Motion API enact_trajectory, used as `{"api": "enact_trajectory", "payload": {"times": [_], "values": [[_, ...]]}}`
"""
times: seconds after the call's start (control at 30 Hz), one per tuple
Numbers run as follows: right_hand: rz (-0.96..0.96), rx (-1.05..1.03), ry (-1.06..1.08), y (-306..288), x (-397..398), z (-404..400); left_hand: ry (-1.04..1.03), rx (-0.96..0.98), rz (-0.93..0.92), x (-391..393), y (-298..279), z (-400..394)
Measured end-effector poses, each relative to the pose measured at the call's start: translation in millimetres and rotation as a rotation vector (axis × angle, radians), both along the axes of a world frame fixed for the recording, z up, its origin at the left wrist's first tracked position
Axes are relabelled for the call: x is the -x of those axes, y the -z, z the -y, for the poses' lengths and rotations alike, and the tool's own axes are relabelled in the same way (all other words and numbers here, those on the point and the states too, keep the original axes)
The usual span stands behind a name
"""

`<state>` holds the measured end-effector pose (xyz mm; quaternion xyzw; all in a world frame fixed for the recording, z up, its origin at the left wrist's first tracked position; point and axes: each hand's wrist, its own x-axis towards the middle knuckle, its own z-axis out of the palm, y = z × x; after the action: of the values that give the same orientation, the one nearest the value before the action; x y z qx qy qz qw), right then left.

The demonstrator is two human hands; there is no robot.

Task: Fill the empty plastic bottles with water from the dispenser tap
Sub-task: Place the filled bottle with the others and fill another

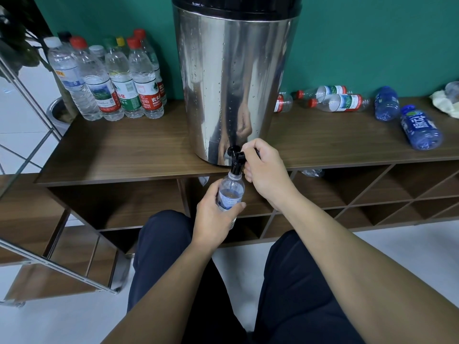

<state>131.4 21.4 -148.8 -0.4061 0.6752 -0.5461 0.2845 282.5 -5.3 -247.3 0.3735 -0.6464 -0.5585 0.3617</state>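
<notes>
A tall steel water dispenser [233, 78] stands on the wooden shelf top, its black tap [236, 158] jutting over the front edge. My left hand [214, 214] grips a clear plastic bottle [232, 188] with a blue-and-white label, held upright with its mouth right under the tap's spout. Water shows inside the bottle near the shoulder. My right hand [263, 170] is curled round the tap's black lever on the right side of the tap.
Several capped bottles [111, 80] stand at the back left of the shelf top [119, 147]. Empty bottles lie on their sides at the right: red-capped ones [340, 101] and two blue ones [419, 129]. A cloth [444, 103] lies far right. My knees are below.
</notes>
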Motion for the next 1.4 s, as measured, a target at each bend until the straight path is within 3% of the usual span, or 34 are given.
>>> {"api": "enact_trajectory", "payload": {"times": [1.4], "values": [[-0.022,-0.006,-0.003,-0.7,-1.5,-1.7,-0.007,0.002,0.032,0.3,2.6,0.2]]}}
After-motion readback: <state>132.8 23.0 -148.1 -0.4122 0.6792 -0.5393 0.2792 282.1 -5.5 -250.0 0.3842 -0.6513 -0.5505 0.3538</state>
